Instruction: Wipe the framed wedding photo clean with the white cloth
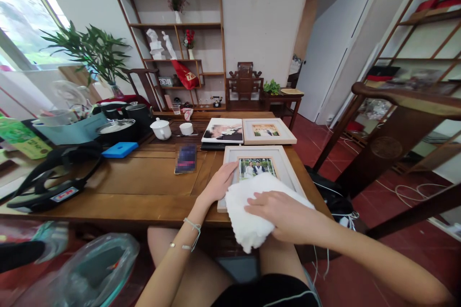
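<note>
Gently press the cloth (248,235), right hand (281,211) finger grip unclear; left hand (221,182) unclenched, bracing the frame (230,156) by the bench's (126,207) near edge.

- Left hand (220,183) on left side of pale photo frame (288,175), atop wooden table (154,184).
- Right hand (279,213) over white cloth (266,183); cloth covers frame's lower part, hangs past table edge.
- Beyond: second frame (285,130); white lidded pot (161,130) near white cup (186,128).

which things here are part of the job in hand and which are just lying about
Job in hand:
white cloth, under the right hand
near frame, left hand on its edge

Just lying about, it seems:
blue box
lidded pot
cup
</note>
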`<state>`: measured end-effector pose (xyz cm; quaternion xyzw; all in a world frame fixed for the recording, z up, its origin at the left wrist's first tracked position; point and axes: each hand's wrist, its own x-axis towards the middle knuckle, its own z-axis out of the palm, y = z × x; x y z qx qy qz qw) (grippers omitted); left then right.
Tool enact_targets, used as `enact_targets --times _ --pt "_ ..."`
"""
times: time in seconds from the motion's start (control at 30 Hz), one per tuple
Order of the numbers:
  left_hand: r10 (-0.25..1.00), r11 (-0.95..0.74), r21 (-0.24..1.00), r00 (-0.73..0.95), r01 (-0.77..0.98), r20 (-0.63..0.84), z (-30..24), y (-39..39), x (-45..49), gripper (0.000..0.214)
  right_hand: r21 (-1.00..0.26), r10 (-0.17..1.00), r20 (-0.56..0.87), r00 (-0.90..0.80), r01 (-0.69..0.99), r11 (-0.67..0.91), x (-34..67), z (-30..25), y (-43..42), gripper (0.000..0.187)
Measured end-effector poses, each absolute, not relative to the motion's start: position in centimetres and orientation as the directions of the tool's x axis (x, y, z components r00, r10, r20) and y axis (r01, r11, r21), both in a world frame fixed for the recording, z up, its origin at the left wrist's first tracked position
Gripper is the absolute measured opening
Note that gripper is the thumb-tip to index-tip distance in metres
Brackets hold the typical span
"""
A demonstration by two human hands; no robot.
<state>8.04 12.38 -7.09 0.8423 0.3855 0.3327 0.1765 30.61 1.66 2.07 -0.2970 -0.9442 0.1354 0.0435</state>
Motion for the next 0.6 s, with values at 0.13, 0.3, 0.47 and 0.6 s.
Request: enact_targets --times 0.13,0.3,0.47,0.6 --pt "0.778 -0.627 0.553 0.473 0.548 0.413 -7.4 12.6 8.1 0.046 -0.444 0.491 -0.07 -0.868 0.468 0.764 33.9 2.1 7.4 0.057" --pt "0.763 -0.646 0.536 0.483 0.543 0.43 -7.6 12.7 7.9 0.047 -0.274 0.74 0.063 -0.669 0.702 0.658 36.7 -0.2 14.1 0.066" --pt "0.765 -0.643 0.53 0.483 0.552 0.425 -7.6 12.7 7.7 0.047 -0.104 0.889 0.123 -0.442 0.885 0.454 33.3 0.3 14.4 0.069" --pt "0.763 -0.646 0.539 0.48 0.541 0.433 -7.8 12.9 7.9 0.046 -0.01 0.922 0.008 -0.387 0.922 0.387 29.7 0.9 10.5 0.054"
